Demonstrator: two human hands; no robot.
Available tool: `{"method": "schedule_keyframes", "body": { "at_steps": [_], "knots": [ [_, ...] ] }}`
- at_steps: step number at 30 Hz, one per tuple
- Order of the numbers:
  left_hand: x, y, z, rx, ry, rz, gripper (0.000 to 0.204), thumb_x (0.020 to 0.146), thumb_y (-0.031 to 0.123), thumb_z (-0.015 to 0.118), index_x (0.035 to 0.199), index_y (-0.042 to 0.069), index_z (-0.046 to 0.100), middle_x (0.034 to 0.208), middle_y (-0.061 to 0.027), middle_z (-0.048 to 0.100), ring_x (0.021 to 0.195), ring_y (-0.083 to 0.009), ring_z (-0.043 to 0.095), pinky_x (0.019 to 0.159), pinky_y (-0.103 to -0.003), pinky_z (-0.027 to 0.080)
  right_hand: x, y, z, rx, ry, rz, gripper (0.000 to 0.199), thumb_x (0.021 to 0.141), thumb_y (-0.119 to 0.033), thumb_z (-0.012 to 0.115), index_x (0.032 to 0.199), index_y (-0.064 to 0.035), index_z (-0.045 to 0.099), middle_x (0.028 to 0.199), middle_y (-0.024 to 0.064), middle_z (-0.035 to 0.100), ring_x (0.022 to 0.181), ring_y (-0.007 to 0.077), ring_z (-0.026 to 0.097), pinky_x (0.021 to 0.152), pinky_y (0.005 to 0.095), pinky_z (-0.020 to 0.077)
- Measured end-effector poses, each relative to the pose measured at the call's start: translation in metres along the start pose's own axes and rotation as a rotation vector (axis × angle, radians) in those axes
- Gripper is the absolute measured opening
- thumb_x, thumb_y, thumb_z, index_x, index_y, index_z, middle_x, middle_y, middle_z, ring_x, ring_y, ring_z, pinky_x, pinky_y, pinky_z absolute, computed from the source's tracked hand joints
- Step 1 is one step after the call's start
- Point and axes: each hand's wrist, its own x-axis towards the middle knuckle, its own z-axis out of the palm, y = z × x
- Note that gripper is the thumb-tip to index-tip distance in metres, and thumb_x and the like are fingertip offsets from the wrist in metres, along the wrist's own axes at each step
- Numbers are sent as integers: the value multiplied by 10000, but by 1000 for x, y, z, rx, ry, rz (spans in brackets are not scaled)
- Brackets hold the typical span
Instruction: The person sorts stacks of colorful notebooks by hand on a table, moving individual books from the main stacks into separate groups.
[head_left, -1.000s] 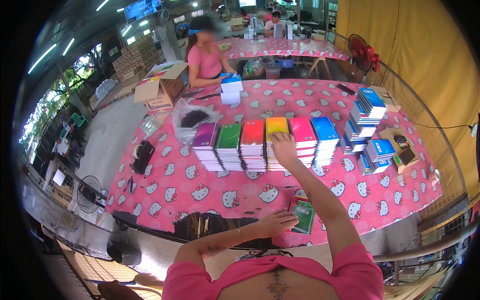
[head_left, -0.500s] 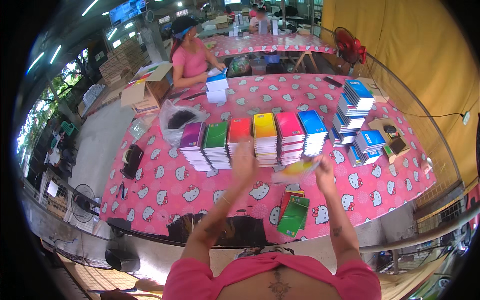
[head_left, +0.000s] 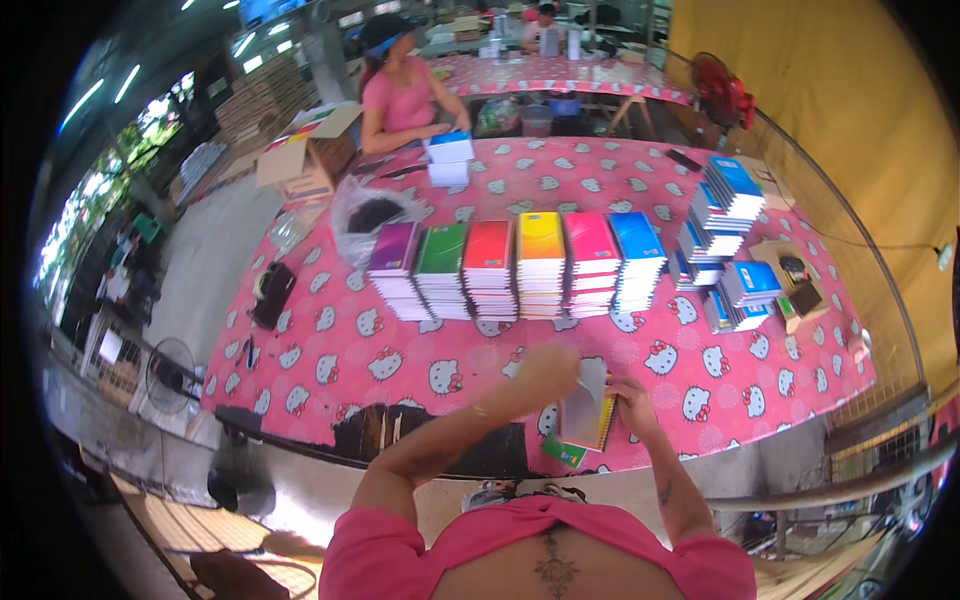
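Note:
In front of me a yellow spiral notebook (head_left: 590,415) lies with a pale grey-white sheet or cover face showing. My right hand (head_left: 632,402) grips its right edge by the wire binding. At its upper left is my left hand (head_left: 550,372), smeared by motion; its fingers cannot be made out. A green notebook (head_left: 565,451) pokes out beneath the yellow one. Beyond my hands stands a row of notebook stacks: purple (head_left: 395,250), green (head_left: 441,250), red (head_left: 488,245), yellow (head_left: 539,240), pink (head_left: 589,240) and blue (head_left: 637,238).
More blue notebooks (head_left: 735,190) are piled at the right, beside an open cardboard box (head_left: 790,315). A tape dispenser (head_left: 270,295) and a plastic bag (head_left: 355,225) lie at left. Across the pink patterned table (head_left: 440,375), a co-worker (head_left: 400,95) handles a blue-topped stack.
My right hand has brought the yellow notebook down onto the green and red ones. My left hand has moved from the red stack down to the right, to the notebook.

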Motion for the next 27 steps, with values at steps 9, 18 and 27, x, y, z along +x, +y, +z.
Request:
{"method": "schedule_keyframes", "body": {
  "at_steps": [9, 18, 27],
  "knots": [
    [-6, -15, 92, -232, 175, 36, 385, 930, 270, 574, 1241, 46, 599, 1161, -249, 632, 1036, -397, 655, 877, -494, 525, -35, -6, 37, 433, 380, 414, 300, 1035, -74, 455, 1301, 5, 569, 1272, 134, 612, 1198, 251, 576, 1044, 346, 426],
    [-93, -246, -86, 395, 400, -466, 545, 802, 70, 663, 1329, 168, 562, 1295, -264, 560, 1188, -421, 558, 943, -498, 486, -69, -54, 57, 599, 510, 577, 589, 982, -257, 636, 1449, 4, 388, 1445, 183, 421, 1329, 267, 439, 1112, 401, 349],
    [-72, -175, -110, 311, 608, -354, 378, 831, -20, 560, 1201, 51, 599, 960, -172, 660, 862, -360, 671, 684, -471, 543, -68, -65, 74, -246, 575, 430, 677, 902, -279, 732, 1430, -14, 402, 1316, 196, 508, 1243, 304, 493, 1068, 436, 395]
  ]
}}
